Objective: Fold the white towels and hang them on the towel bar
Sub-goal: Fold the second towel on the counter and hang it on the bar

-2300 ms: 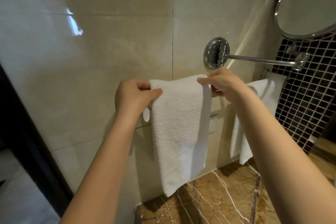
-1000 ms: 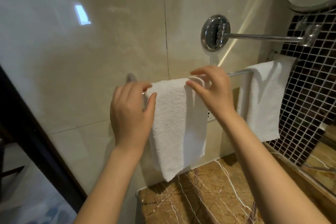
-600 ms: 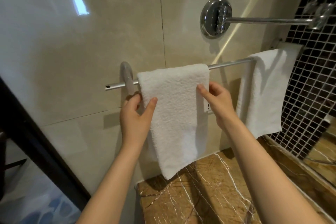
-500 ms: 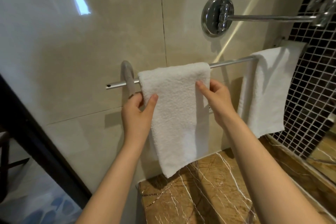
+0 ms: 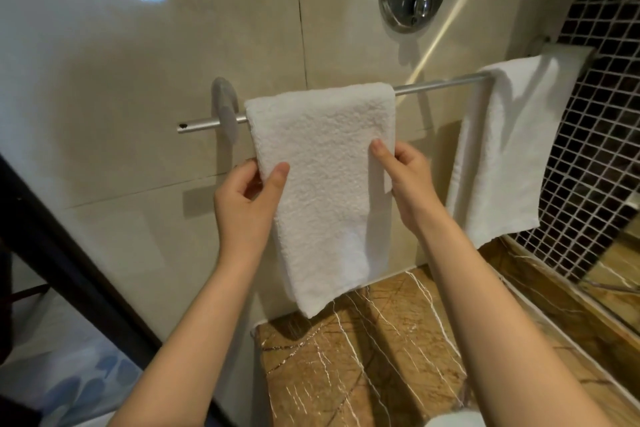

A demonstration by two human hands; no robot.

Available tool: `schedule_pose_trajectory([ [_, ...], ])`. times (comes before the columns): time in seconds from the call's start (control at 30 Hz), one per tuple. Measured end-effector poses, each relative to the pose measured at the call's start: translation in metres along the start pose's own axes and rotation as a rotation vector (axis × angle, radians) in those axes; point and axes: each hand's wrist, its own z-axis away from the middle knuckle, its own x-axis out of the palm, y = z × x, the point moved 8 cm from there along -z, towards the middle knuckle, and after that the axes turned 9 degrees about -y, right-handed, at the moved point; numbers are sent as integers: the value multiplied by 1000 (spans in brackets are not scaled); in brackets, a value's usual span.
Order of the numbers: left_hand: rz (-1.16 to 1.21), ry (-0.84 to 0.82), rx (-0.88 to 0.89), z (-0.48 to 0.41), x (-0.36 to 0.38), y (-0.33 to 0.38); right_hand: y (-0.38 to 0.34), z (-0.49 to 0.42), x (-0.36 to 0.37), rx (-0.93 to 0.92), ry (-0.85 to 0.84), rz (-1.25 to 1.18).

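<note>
Folded white terry towel (image 5: 322, 184) is draped over the thin brushed-metal towel bar (image 5: 436, 85), at its left end, with its left edge just beside the wall bracket. A second white towel (image 5: 509, 149) hangs at the bar's right end, well apart from the first.

Left-hand grip (image 5: 246, 198): thumb on the front face, fingers curled behind, pinching the left edge partway down. Right-hand grip (image 5: 407, 184): same pinch on the right edge, at about the same height.

Risks, as I judge them:
- Harder pull on one side skews the towel on the bar, so the hem goes crooked.
- Pulling the front flap down too far lets the weight win and the towel slides off onto the brown veined marble desk (image 5: 363, 357).
- Nudging it left bunches it on the bracket.
- An inner layer peeks out at the right edge; tugging could open the fold.

Orientation: long axis vertical, fold line along the bar, free end pointing down at the desk. The hem slants, left corner lowest. Can't tell if it clears the desk.
</note>
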Motion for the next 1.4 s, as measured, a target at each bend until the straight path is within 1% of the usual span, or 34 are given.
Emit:
schedule_pose_trajectory([
  [0.13,-37,4,-39,14,0,-15,19,11,-1,53,-53,63],
  [0.27,-113,33,-24,15,1,-11,21,17,-1,41,-58,43],
  [0.4,-81,52,-23,20,2,-10,21,20,-2,33,-60,32],
  [0.53,22,18,-89,25,6,-19,23,25,-6,43,-72,21],
  [0.67,-18,-35,-170,39,6,-38,38,33,-12,86,-119,15],
  [0.87,-31,-37,-217,54,9,-56,62,43,-16,178,-179,32],
  [1.03,4,-3,-207,54,6,-62,65,45,-16,112,-148,76],
  [1.13,22,6,-191,57,5,-62,69,46,-18,128,-149,82],
  [1.23,0,18,-211,62,3,-64,77,52,-21,151,-126,93],
  [1.4,7,4,-198,62,5,-66,83,56,-22,168,-111,87],
])
